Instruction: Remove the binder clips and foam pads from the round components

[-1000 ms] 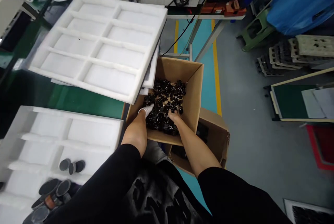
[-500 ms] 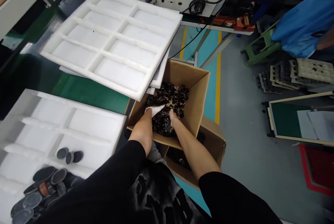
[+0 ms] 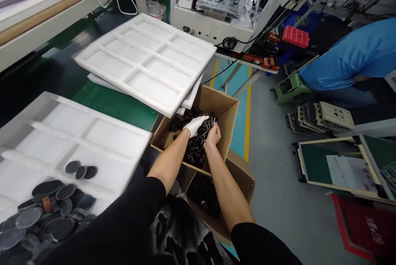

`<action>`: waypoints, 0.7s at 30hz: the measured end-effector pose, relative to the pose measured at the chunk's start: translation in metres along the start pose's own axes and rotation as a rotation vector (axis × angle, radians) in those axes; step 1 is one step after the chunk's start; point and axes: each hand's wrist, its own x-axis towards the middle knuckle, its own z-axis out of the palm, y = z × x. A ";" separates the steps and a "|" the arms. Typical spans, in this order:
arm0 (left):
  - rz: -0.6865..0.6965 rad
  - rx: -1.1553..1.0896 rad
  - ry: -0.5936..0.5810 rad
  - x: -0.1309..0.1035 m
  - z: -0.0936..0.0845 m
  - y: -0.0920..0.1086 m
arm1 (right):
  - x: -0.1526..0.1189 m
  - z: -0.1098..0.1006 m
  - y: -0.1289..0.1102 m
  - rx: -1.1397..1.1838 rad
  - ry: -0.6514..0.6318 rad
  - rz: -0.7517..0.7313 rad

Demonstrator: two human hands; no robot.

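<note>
An open cardboard box (image 3: 227, 123) holds a heap of small black parts with shiny metal pins (image 3: 194, 151). Inside it, my left hand (image 3: 196, 125), in a white glove, and my bare right hand (image 3: 213, 135) face each other. A clump of those black parts is cupped between them, raised a little above the heap. My left fingers point away from me along the clump's far side, and the right fingers curl round its near right side. The palms and most of the gripped parts are hidden.
White foam trays with compartments (image 3: 125, 78) overhang the box's left edge. Another foam tray (image 3: 108, 158), nearer, carries dark round discs (image 3: 58, 228). A second cardboard box (image 3: 244, 169) stands below. A person in blue (image 3: 343, 57) is near a green stool (image 3: 286, 87) at right.
My hands have come up out of the heap with a clump of black parts between them. The right hand now shows more fully. The head view has tilted up and shifted right.
</note>
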 end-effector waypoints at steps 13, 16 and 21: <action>0.410 -0.217 -0.006 -0.090 0.037 0.051 | -0.045 -0.072 -0.042 0.648 0.415 -0.188; 0.461 -0.232 -0.022 -0.108 0.041 0.072 | -0.051 -0.091 -0.061 0.806 0.453 -0.223; 0.476 -0.218 -0.027 -0.133 0.040 0.097 | -0.065 -0.116 -0.089 1.004 0.466 -0.281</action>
